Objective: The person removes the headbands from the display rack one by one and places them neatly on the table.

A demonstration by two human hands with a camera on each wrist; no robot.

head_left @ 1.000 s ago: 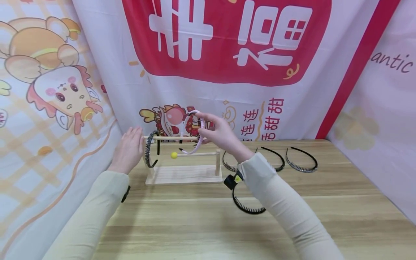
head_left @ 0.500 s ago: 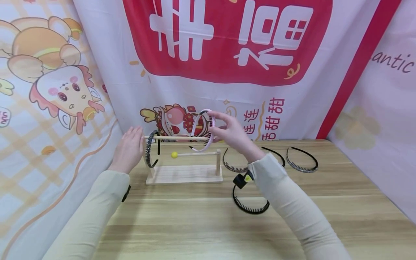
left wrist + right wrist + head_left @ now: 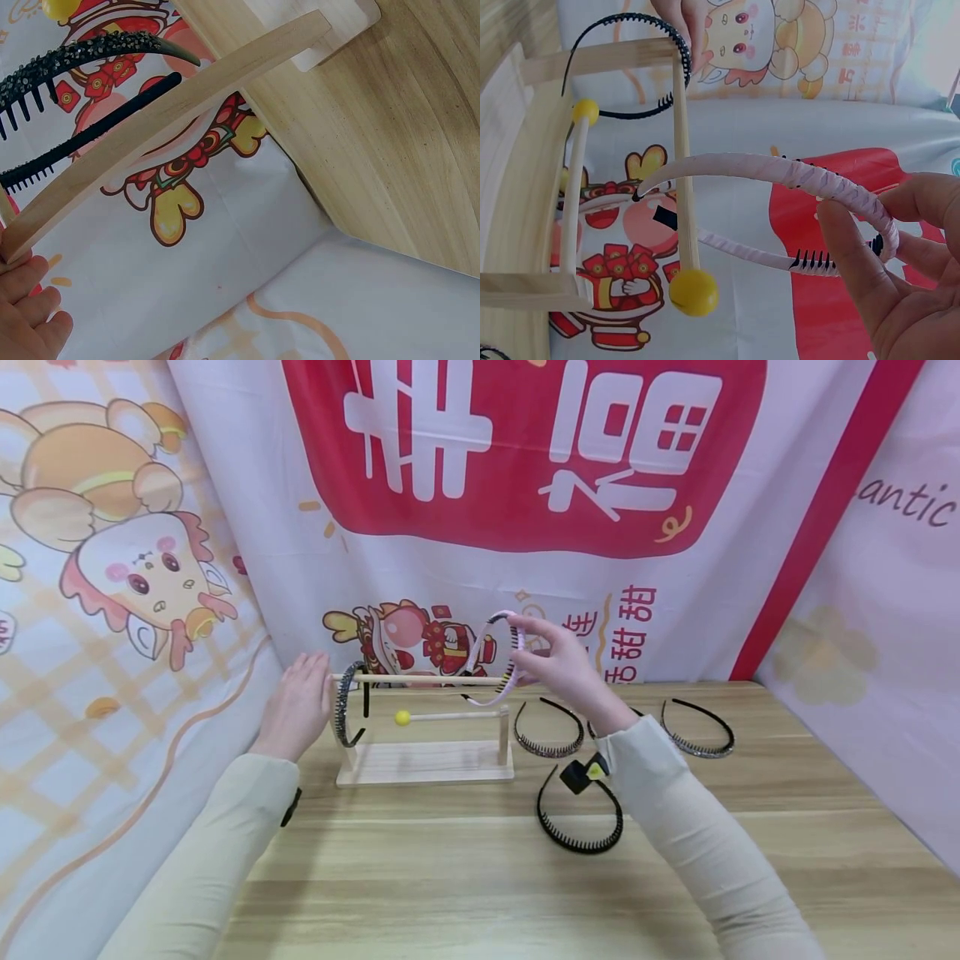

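My right hand [image 3: 558, 660] pinches a pink wrapped headband [image 3: 810, 176] between thumb and fingers. Its two ends lie on either side of the upper wooden rod [image 3: 682, 150], close to the yellow ball [image 3: 693, 292] at the rod's tip. At the far left, my left hand [image 3: 296, 706] holds the top of the upright post [image 3: 172, 112] of the wooden display stand [image 3: 427, 764], with fingertips against the post's end. A dark glittery headband [image 3: 343, 706] hangs on the upper rod beside that hand.
On the table [image 3: 420, 877], right of the stand, lie several headbands, including a black toothed headband [image 3: 581, 843] in front and a glittery headband [image 3: 701, 747] at far right. The stand's lower rod [image 3: 457, 717] ends in another yellow ball [image 3: 402, 717]. Printed cloth [image 3: 510, 568] hangs behind.
My right hand has moved right with the pink headband, along the upper rod toward its ball end. More of the headbands on the table now shows. The left hand has stayed still.
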